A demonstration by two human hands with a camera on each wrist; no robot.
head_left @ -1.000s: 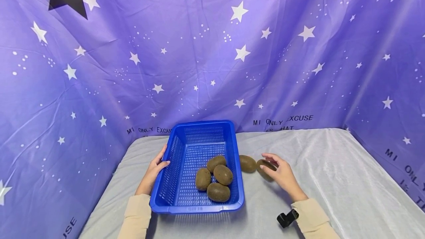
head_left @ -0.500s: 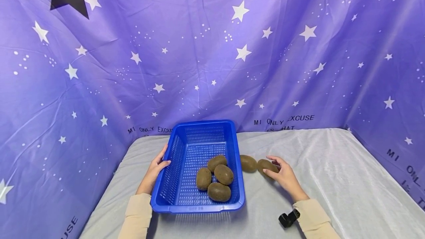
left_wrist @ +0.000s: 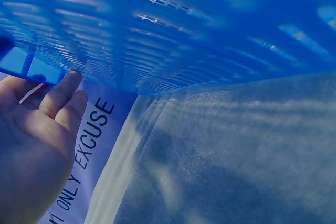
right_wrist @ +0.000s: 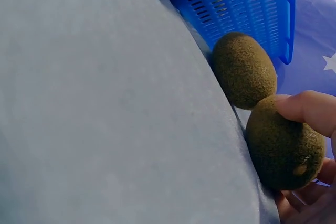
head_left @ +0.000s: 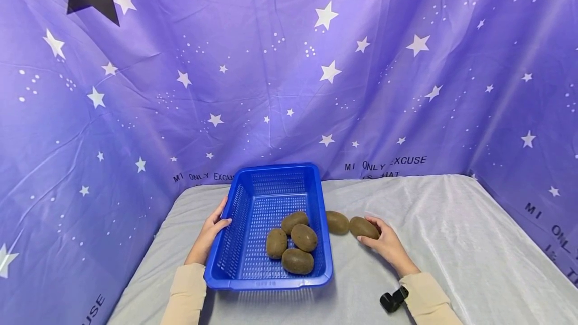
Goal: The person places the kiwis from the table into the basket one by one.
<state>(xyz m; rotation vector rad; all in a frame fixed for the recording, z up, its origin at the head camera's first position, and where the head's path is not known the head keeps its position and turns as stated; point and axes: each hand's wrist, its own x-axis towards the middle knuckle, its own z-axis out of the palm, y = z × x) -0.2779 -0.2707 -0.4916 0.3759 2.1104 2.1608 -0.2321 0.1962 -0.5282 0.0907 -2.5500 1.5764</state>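
Observation:
My left hand [head_left: 209,232] holds the left rim of a blue perforated plastic basket [head_left: 266,284], thumb over the edge. In the left wrist view, the fingertips [left_wrist: 76,80] of that hand lie at the rim, under the slotted wall. Several brown kiwis [head_left: 298,261] lie inside, gathered toward the near right corner. On the cloth to the right of the basket, my right hand [head_left: 390,245] grips a kiwi [head_left: 363,227] at its right end, thumb on the near side. Another kiwi [right_wrist: 244,72] sits end to end with it, close against the basket wall.
A pale grey cloth [head_left: 451,245] covers the table. Purple curtains [head_left: 271,74] with white stars rise behind it and at both sides. A small black device [head_left: 394,299] is strapped at the right sleeve.
My right hand has shifted from over the kiwi to its right end, and the fingers have come in round it. The left hand and the basket stay where they were.

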